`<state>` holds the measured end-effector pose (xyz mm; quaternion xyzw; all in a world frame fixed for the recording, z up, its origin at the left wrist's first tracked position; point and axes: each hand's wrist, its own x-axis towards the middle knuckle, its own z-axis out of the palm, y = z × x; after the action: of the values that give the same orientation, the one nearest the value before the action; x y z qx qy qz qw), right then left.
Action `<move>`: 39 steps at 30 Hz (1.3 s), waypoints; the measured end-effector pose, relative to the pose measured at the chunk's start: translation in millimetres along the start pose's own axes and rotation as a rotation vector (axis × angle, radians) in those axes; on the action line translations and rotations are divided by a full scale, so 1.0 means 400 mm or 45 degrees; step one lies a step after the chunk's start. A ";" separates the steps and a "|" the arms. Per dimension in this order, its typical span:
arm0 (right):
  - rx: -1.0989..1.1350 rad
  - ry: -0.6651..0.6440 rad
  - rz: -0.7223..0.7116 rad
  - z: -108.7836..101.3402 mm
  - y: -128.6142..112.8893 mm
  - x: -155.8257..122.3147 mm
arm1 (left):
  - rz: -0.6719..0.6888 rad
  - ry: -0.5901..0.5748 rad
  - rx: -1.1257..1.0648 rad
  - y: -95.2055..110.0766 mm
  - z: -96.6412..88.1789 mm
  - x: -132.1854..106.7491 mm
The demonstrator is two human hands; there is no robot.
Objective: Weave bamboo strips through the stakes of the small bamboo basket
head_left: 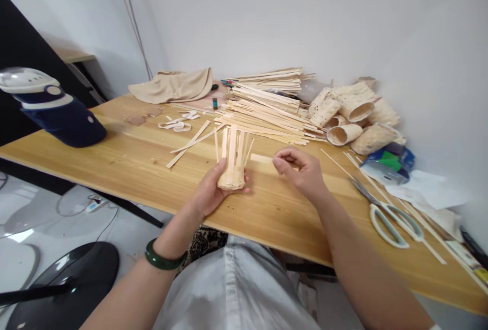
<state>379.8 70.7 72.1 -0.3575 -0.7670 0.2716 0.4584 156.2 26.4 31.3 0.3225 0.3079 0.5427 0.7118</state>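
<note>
So, the left hand (211, 190) is wrapped round the base of a small half-woven pale bamboo-strip basket (232, 165) above the light wooden table (133, 167) edge, probably to keep its uprights free. The right hand (301, 170) pinches a flat pale strip (263, 158) just beside it; white-handled scissors (392, 215) lie further right.

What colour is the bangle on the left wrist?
The bangle is dark green; the head view shows it best.

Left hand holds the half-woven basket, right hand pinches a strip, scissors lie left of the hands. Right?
No. Head view: the scissors lie right of the hands, not left. The left hand does hold the half-woven basket; the right hand pinches a strip.
</note>
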 end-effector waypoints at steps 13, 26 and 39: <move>-0.248 -0.076 -0.192 0.045 0.001 -0.022 | 0.078 0.053 0.141 0.000 0.003 0.000; -0.567 0.049 -0.340 0.077 -0.025 -0.050 | 0.431 0.308 0.399 -0.038 -0.022 0.016; 0.006 -0.296 -0.037 0.064 -0.028 -0.037 | 0.407 0.237 0.442 -0.040 -0.032 0.014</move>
<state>358.3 50.0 61.8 -0.3115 -0.8195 0.3063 0.3710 156.3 30.1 10.4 0.4332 0.4057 0.6147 0.5196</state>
